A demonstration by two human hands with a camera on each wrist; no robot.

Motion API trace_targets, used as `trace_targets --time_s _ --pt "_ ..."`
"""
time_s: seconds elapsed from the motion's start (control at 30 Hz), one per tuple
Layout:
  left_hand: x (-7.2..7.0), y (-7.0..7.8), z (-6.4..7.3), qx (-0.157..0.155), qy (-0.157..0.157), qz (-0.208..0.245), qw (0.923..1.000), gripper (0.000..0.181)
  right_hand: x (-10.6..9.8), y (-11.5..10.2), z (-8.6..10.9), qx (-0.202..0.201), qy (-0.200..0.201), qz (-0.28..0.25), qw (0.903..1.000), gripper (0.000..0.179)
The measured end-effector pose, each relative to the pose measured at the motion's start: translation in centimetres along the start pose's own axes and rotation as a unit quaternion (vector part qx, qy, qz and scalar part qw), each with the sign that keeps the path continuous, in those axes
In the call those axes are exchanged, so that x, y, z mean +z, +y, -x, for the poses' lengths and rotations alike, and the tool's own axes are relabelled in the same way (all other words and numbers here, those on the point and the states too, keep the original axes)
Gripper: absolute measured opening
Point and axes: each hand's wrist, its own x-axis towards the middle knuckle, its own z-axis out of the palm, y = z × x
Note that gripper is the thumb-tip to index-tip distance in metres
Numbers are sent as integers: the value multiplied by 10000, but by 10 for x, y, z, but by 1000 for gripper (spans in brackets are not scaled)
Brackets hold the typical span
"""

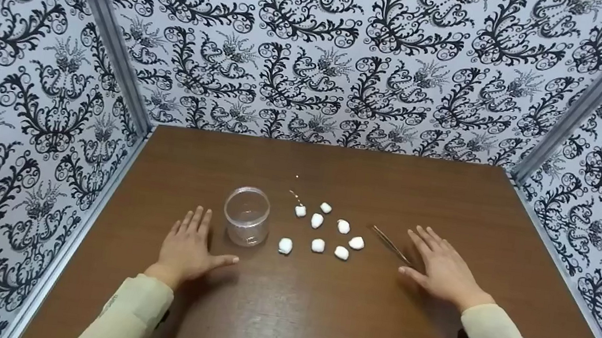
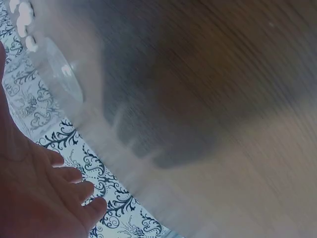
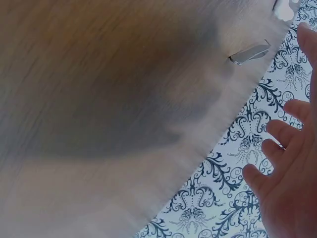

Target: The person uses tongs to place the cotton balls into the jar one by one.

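My left hand [image 1: 188,250] is held over the table with its fingers spread, just left of a clear round jar [image 1: 244,231]. It holds nothing. The jar stands upright, with its open mouth up. To the right of the jar lie several white cotton balls [image 1: 317,245], loosely scattered. Metal tweezers [image 1: 391,245] lie between them and my right hand [image 1: 445,271], whose fingers are spread and grip nothing. In the right wrist view the tweezers [image 3: 250,53] lie flat on the table, apart from the fingers.
The brown wooden table [image 1: 281,318] is bounded by patterned walls [image 1: 316,54] at the back and both sides, with grey metal strips [image 1: 109,33] at the corners. Small glints of light [image 1: 295,194] show near the farther cotton balls.
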Motion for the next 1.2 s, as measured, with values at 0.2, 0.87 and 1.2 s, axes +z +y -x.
trace_targets --time_s 0.2,0.87,1.2 --pt "9 8 -9 -274 -167 616 9976 129 0 2 2 -43 30 10 10000 85" --pt "40 34 -41 -990 852 2975 9457 118 -3 -10 -23 -55 -73 412 9991 60" --pt "41 31 -41 -1209 521 2688 9542 100 11 -21 -57 132 32 677 9976 32"
